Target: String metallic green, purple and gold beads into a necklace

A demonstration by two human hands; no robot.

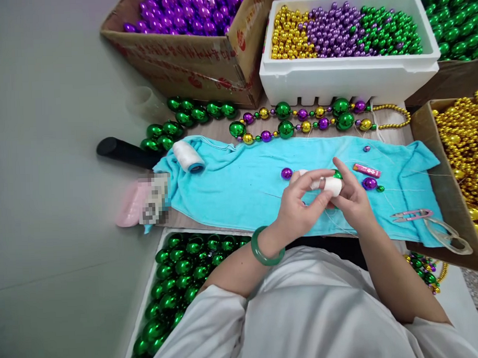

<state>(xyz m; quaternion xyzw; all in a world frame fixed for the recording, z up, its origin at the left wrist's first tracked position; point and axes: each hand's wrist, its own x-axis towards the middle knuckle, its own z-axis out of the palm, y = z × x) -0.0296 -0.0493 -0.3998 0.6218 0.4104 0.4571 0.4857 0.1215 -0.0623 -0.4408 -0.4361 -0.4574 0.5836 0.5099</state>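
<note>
My left hand (302,204) and my right hand (354,198) meet above a turquoise towel (239,187), their fingertips pinched together. White wraps (333,186) cover some fingertips, and what is pinched there is hidden. Part of a green bead (337,173) shows just behind the fingers. A purple bead (286,173) lies left of them. To the right are another purple bead (369,183) and a small green bead (380,188). Thin thread (340,225) trails below my hands. A pink packet (367,170) and pink thread snips (411,215) rest farther right.
A thread spool (188,156) stands on the towel's left. Behind lies a finished-looking bead necklace (286,129). Boxes of beads surround me: a white foam box (349,73), a cardboard box (180,61), and a tray of green beads (183,283). Scissors (448,237) lie at right.
</note>
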